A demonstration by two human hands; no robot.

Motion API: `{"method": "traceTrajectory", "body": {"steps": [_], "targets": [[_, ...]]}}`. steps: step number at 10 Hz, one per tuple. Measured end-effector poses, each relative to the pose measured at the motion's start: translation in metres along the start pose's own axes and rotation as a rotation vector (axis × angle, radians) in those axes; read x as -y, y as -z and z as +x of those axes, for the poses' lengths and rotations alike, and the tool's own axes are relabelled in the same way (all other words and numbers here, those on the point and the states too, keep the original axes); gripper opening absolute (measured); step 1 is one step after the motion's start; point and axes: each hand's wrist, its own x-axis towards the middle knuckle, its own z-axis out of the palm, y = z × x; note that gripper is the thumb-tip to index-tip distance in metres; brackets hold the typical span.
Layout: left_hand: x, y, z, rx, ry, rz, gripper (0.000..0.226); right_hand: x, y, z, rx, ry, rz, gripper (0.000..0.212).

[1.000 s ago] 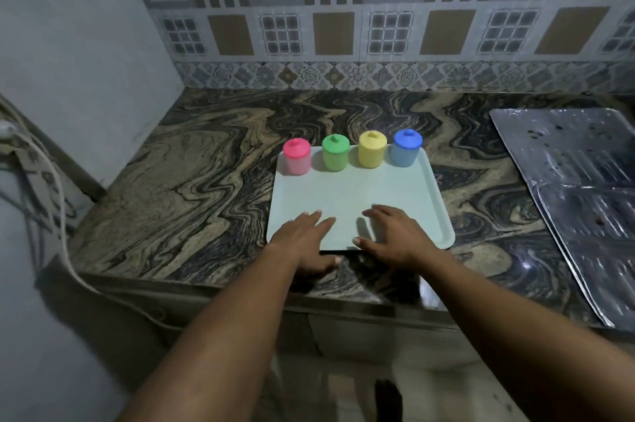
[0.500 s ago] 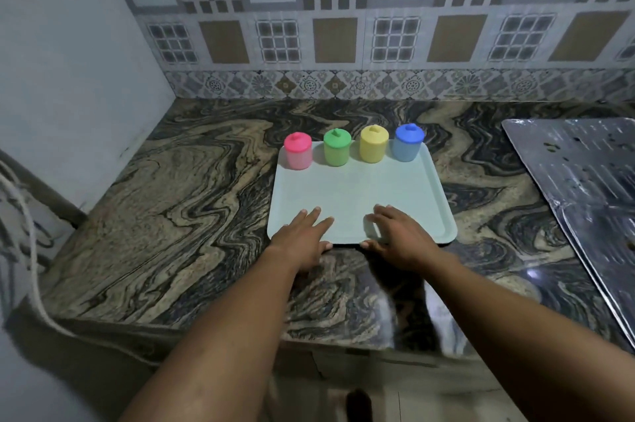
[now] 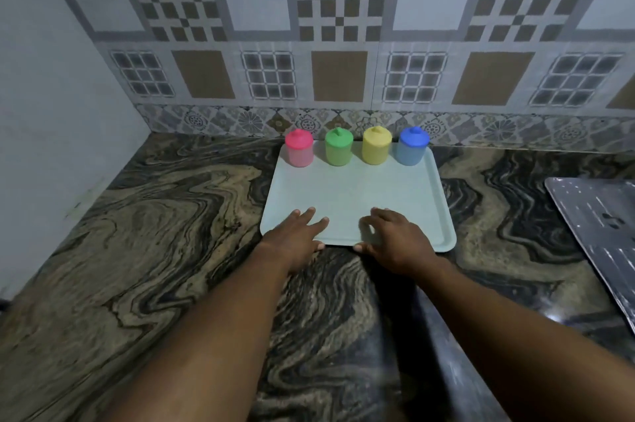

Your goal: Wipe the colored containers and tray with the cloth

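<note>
A pale green tray [image 3: 354, 191] lies on the marbled counter, its far end close to the tiled wall. Along that far end stand a pink container [image 3: 299, 148], a green container [image 3: 339, 147], a yellow container [image 3: 377, 145] and a blue container [image 3: 413, 145], all upright with lids on. My left hand [image 3: 295, 236] and my right hand [image 3: 395, 239] grip the tray's near rim, fingers spread on top and thumbs against the front edge. No cloth is in view.
The dark swirled counter [image 3: 154, 232] stretches left to a plain wall [image 3: 51, 112]. A shiny metal sheet [image 3: 604, 215] lies at the right edge. The patterned tile backsplash [image 3: 338, 77] rises right behind the containers.
The tray, with both hands on its near rim, has slid away from the counter's front edge toward the back wall. The containers kept their row.
</note>
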Motion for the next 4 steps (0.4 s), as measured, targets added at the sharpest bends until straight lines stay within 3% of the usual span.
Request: {"method": "traceTrajectory", "body": {"steps": [4], "targets": [[0.001,0.024,0.011,0.047,0.047,0.046,0.068,-0.005,0.016,0.031,0.083,-0.078,0.058,0.078]]}}
